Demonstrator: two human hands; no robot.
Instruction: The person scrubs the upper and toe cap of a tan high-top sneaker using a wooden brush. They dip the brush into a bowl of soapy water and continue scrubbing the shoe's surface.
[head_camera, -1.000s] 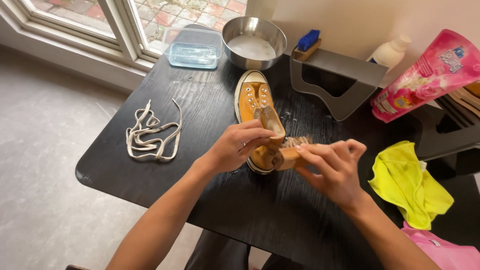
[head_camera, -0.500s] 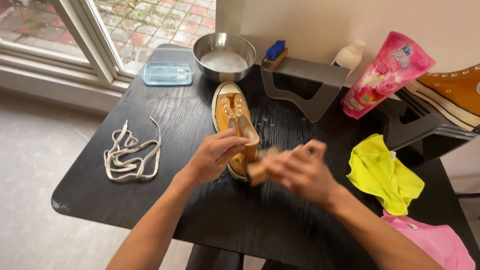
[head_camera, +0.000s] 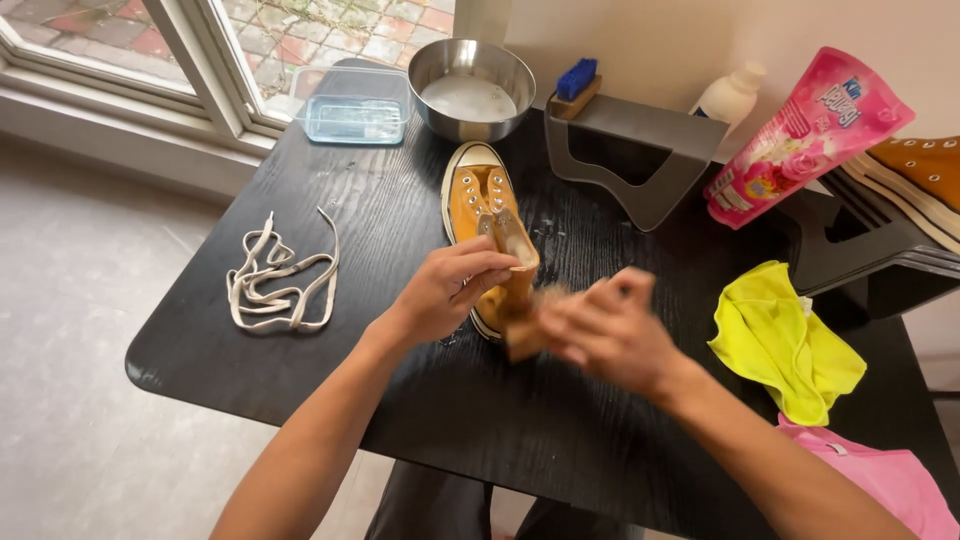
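Currently left hand (head_camera: 455, 290) clamps the heel end of the mustard-yellow canvas sneaker (head_camera: 487, 225). Right hand (head_camera: 605, 330), blurred, is closed on a tan wooden brush (head_camera: 522, 335) touching the heel. Sneaker's long axis runs away from the person, toe toward the steel bowl (head_camera: 472, 88), on the black bench (head_camera: 330, 330). Both hands equally near.

Black table (head_camera: 330, 215) with sneaker (head_camera: 478, 210), laces (head_camera: 277, 280), bowl (head_camera: 471, 75), yellow cloth (head_camera: 783, 340)
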